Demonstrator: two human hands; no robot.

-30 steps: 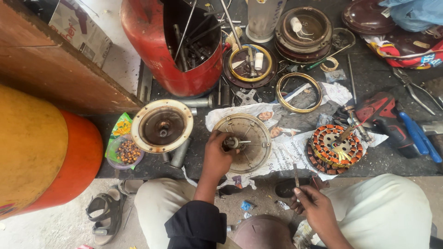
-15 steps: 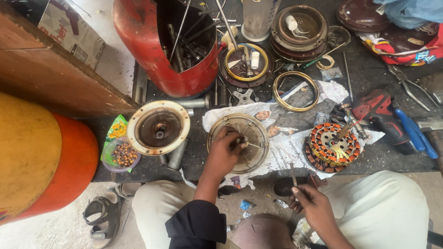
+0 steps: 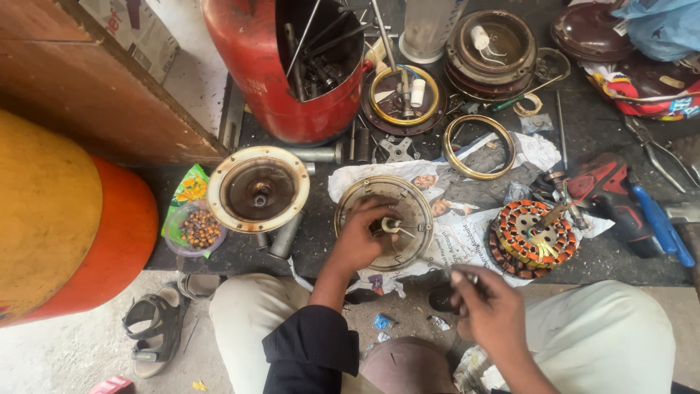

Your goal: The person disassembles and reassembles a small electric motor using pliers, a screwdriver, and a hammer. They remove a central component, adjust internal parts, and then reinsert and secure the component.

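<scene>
Fingers (image 3: 368, 228) on round motor cover (image 3: 415, 211)

you have two hands out: the left hand (image 3: 361, 241) and the right hand (image 3: 490, 310). two round covers lie near you, one (image 3: 258, 189) open beside the other (image 3: 408, 219). one red cylinder (image 3: 255, 66), one wound stator (image 3: 532, 232), two brass rings (image 3: 479, 147) (image 3: 403, 95), one sandal (image 3: 154, 330), one drill (image 3: 620, 201).
</scene>
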